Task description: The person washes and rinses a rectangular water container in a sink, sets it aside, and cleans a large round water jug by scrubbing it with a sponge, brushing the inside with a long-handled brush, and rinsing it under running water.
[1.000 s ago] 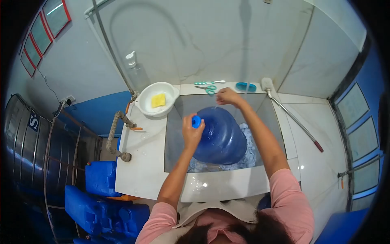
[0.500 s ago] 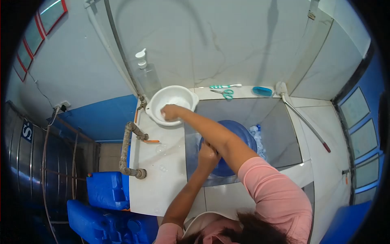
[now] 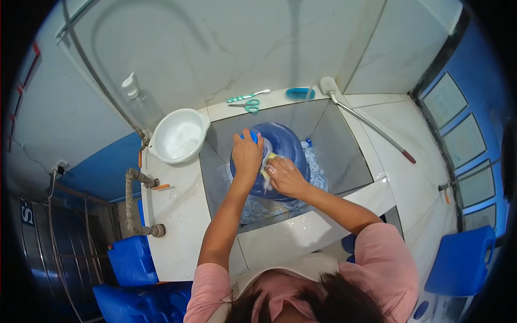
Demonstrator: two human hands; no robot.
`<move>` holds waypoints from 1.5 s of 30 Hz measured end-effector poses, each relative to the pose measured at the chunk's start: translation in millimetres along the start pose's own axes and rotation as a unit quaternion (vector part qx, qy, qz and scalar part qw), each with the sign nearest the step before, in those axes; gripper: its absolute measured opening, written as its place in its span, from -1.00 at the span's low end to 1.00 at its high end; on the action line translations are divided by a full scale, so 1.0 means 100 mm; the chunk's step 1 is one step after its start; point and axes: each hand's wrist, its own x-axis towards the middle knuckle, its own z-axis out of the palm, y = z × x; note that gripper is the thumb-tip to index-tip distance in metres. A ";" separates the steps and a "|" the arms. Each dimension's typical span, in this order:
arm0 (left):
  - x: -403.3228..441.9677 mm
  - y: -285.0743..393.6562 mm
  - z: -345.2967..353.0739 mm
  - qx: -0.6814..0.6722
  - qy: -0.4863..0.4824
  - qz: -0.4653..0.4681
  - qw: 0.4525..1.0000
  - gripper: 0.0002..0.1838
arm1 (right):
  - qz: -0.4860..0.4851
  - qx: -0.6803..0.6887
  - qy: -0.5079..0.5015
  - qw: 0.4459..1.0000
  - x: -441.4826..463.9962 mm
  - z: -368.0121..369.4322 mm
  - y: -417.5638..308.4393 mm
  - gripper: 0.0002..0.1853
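A large round blue water jug [image 3: 291, 142] lies tilted in the grey sink, soapy suds on its surface. My left hand [image 3: 247, 156] has its fingers curled round the jug's neck end, where a brighter blue piece [image 3: 253, 135] shows beside the fingertips. Pressed against the jug by my right hand [image 3: 288, 176] is a yellow sponge [image 3: 269, 159] with white foam, mostly hidden under the fingers. Small pale blue and white pieces [image 3: 318, 175], too jumbled to name, lie around the jug in the sink.
A white basin [image 3: 180, 135] holding foamy liquid stands left of the sink [image 3: 344, 156]. Along the back ledge are a toothbrush [image 3: 249, 96], scissors [image 3: 251, 105] and a blue brush [image 3: 300, 94]. A long-handled brush [image 3: 371, 124] lies right. Pipes [image 3: 131, 202] rise on the left counter.
My right hand has come from the white basin to the jug and now presses a yellow sponge on it. My left hand stays at the jug's neck end. The view has shifted right.
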 end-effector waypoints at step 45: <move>0.07 -0.37 -0.19 -0.020 -0.110 0.306 0.945 -0.76 | 0.302 0.422 -0.147 0.842 -0.48 1.85 2.15 -0.56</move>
